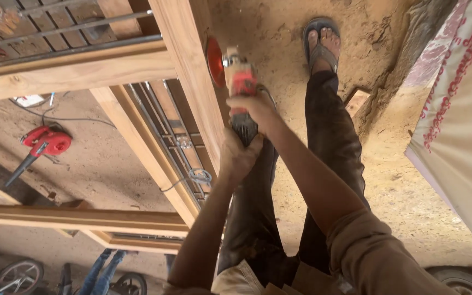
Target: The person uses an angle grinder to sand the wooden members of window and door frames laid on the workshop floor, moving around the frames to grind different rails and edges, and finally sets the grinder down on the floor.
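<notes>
A red angle grinder (240, 82) with a red sanding disc (214, 62) is pressed against the side edge of a wooden frame (192, 71). My right hand (252, 109) grips the grinder's body near the head. My left hand (240, 155) wraps the dark rear handle just below it. Both arms reach out over my dark trousers (329, 142). My sandalled foot (322, 41) stands on the sandy ground beyond the grinder.
The frame holds metal bars (165, 131) between its wooden rails. A red blower tool (42, 143) with its cord lies on the ground at left. A printed sack sheet (460, 109) hangs at right. Wheels (20, 276) and another person's legs (102, 270) show at the bottom left.
</notes>
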